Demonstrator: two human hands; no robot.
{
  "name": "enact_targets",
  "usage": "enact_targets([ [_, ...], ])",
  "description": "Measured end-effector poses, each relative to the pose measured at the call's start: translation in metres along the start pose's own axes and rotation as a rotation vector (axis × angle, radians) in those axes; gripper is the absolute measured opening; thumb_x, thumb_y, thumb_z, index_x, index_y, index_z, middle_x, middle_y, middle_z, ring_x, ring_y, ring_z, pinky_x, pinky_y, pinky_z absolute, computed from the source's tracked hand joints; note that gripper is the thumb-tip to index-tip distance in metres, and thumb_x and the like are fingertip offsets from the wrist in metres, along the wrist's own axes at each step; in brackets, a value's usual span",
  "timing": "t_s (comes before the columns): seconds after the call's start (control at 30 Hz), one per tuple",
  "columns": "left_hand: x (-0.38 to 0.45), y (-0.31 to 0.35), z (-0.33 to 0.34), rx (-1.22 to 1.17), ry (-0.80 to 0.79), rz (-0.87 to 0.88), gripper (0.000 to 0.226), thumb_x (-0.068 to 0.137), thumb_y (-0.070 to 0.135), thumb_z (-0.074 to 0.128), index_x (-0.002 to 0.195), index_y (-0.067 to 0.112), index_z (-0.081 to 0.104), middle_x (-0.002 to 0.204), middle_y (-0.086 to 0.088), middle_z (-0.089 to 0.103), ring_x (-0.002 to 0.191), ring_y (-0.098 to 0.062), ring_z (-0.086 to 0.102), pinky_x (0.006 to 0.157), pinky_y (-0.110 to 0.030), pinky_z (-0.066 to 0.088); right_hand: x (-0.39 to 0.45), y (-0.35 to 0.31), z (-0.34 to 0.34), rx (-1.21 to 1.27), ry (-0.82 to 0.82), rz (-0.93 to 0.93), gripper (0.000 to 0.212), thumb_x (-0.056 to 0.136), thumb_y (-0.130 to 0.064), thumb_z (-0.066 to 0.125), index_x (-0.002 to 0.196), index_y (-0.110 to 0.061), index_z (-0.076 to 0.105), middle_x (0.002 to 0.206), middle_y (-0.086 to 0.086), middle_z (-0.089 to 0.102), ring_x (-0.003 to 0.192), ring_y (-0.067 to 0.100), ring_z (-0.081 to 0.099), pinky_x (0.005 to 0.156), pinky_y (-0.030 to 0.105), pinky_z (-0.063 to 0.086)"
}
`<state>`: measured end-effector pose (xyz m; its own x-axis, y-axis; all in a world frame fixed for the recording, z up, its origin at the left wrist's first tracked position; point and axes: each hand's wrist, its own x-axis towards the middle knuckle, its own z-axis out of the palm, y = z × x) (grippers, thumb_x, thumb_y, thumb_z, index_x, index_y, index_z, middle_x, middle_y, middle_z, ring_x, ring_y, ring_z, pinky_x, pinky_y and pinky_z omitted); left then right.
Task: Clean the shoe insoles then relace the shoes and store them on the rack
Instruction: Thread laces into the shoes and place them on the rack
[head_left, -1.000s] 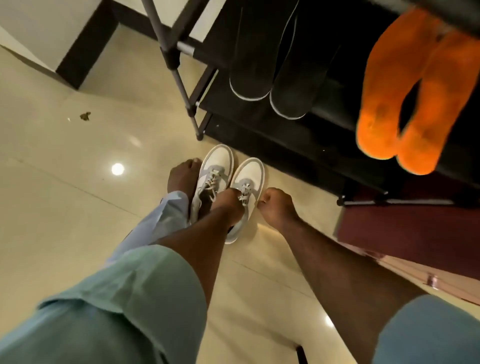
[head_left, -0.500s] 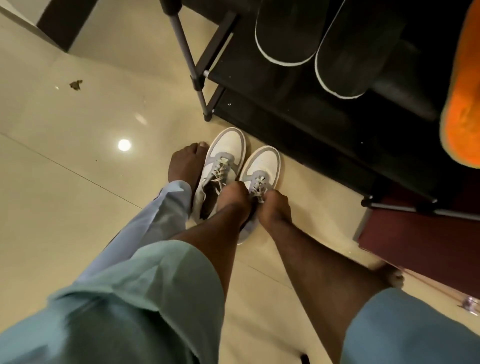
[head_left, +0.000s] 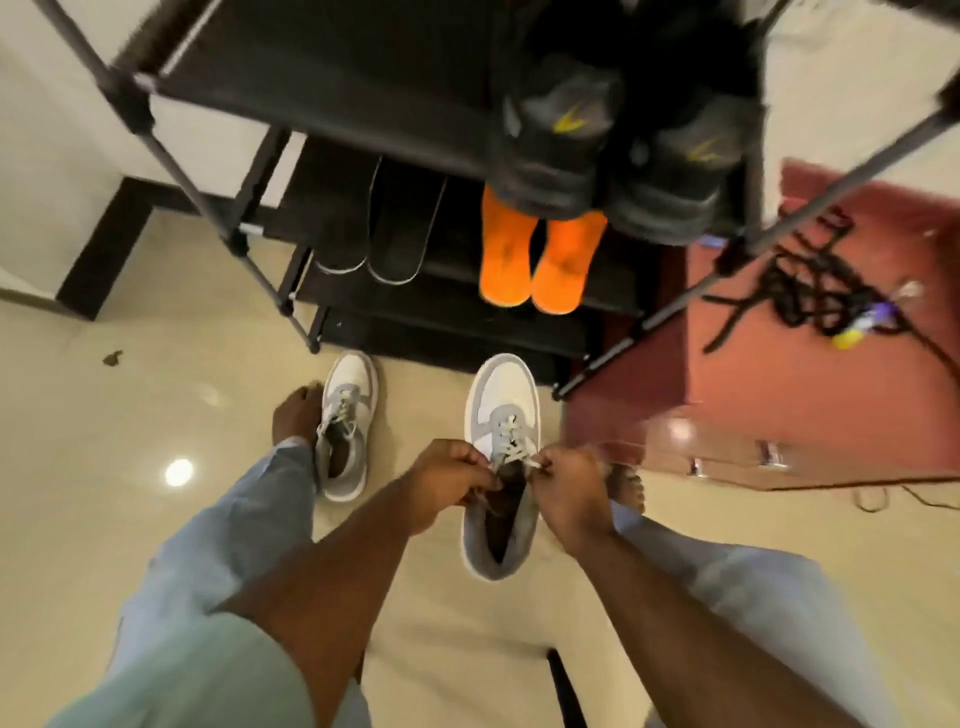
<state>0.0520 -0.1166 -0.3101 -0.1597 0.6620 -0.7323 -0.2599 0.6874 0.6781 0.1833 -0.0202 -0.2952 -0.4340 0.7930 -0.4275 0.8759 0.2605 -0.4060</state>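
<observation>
Shoe (head_left: 501, 467) in front of rack (head_left: 332, 98), off floor | left hand (head_left: 447, 480) and right hand (head_left: 566, 486) fingers pinch lace (head_left: 511, 457) ends | risk: uneven pull tips shoe, lace slips | other shoe (head_left: 348, 421) left of it.

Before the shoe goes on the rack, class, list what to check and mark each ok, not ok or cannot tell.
1. Left hand and right hand each grip the held shoe at its laces: ok.
2. Laces knotted: cannot tell, blurred.
3. Other shoe picked up: not ok, on the floor.
4. Free space on top shelf: ok.
5. Insoles back inside shoes: not ok.
</observation>
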Motion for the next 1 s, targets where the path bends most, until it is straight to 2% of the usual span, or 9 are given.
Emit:
enact_targets([
  [0.13,-0.050,0.062,0.048,0.092,0.029,0.061,0.018,0.075,-0.002,0.076,0.078,0.011,0.064,0.075,-0.009,0.066,0.068,-0.017,0.064,0.059,-0.025,0.054,-0.058,0.020,-0.074,0.088,0.195,0.008,0.016,0.087,-0.021,0.058,0.096,-0.019,0.070,0.097,0.006,0.072,0.094,0.030,0.065,0.078,0.032,0.048],
  [0.27,-0.094,0.117,0.106,0.140,-0.066,0.183,0.019,0.077,-0.001,0.076,0.070,0.012,0.064,0.069,-0.008,0.062,0.060,-0.017,0.058,0.053,-0.023,0.048,-0.101,0.046,-0.136,0.203,0.425,0.040,0.014,0.087,-0.027,0.060,0.087,-0.017,0.070,0.086,0.008,0.072,0.083,0.032,0.065,0.068,0.033,0.049],
  [0.43,-0.112,0.170,0.161,0.128,-0.165,0.173,0.017,0.078,0.008,0.078,0.064,0.015,0.071,0.069,-0.009,0.049,0.058,-0.017,0.049,0.060,-0.029,0.051,-0.120,0.074,-0.192,0.287,0.656,0.054,0.018,0.086,-0.030,0.060,0.088,-0.015,0.069,0.085,0.009,0.071,0.082,0.033,0.064,0.067,0.034,0.048],
  [0.57,-0.105,0.199,0.190,-0.026,-0.153,0.151,0.016,0.086,0.011,0.071,0.070,0.011,0.070,0.046,0.003,0.033,0.046,-0.012,0.037,0.060,-0.029,0.043,-0.107,0.095,-0.217,0.370,0.763,0.118,0.019,0.089,-0.033,0.056,0.090,-0.017,0.066,0.086,0.009,0.070,0.082,0.033,0.064,0.068,0.036,0.051],
  [0.73,-0.067,0.232,0.211,-0.117,-0.003,0.141,0.011,0.092,0.011,0.065,0.084,0.005,0.070,0.042,0.005,0.035,0.043,-0.010,0.033,0.052,-0.029,0.050,-0.054,0.117,-0.234,0.443,0.757,0.190,0.018,0.092,-0.031,0.053,0.092,-0.019,0.067,0.082,0.002,0.068,0.076,0.024,0.063,0.064,0.031,0.050],
  [0.8,-0.043,0.240,0.210,-0.013,0.134,0.189,0.010,0.091,0.011,0.068,0.082,0.006,0.068,0.041,0.004,0.039,0.040,-0.010,0.032,0.045,-0.025,0.043,-0.025,0.126,-0.234,0.594,0.726,0.228,0.017,0.091,-0.026,0.056,0.090,-0.017,0.070,0.081,0.001,0.069,0.076,0.022,0.064,0.064,0.029,0.049],
  [0.87,-0.018,0.244,0.204,0.262,0.244,0.284,0.012,0.090,0.013,0.070,0.080,0.006,0.069,0.047,0.000,0.045,0.041,-0.013,0.036,0.042,-0.023,0.036,0.001,0.133,-0.233,0.810,0.689,0.261,0.015,0.090,-0.020,0.059,0.083,-0.014,0.070,0.077,0.002,0.068,0.074,0.021,0.063,0.065,0.028,0.046],
  [0.93,0.006,0.245,0.197,0.591,0.292,0.394,0.015,0.089,0.015,0.070,0.075,0.008,0.069,0.060,-0.005,0.055,0.052,-0.017,0.049,0.049,-0.029,0.045,0.020,0.136,-0.235,1.120,0.655,0.273,0.013,0.090,-0.017,0.058,0.079,-0.016,0.065,0.075,0.002,0.064,0.071,0.020,0.059,0.068,0.034,0.050],
  [1.0,0.022,0.244,0.191,0.865,0.317,0.453,0.014,0.090,0.019,0.068,0.078,0.012,0.070,0.077,-0.006,0.067,0.070,-0.021,0.062,0.068,-0.038,0.055,0.028,0.141,-0.239,1.483,0.611,0.290,0.014,0.093,-0.015,0.054,0.080,-0.017,0.057,0.072,0.001,0.059,0.067,0.017,0.057,0.066,0.036,0.052],
])
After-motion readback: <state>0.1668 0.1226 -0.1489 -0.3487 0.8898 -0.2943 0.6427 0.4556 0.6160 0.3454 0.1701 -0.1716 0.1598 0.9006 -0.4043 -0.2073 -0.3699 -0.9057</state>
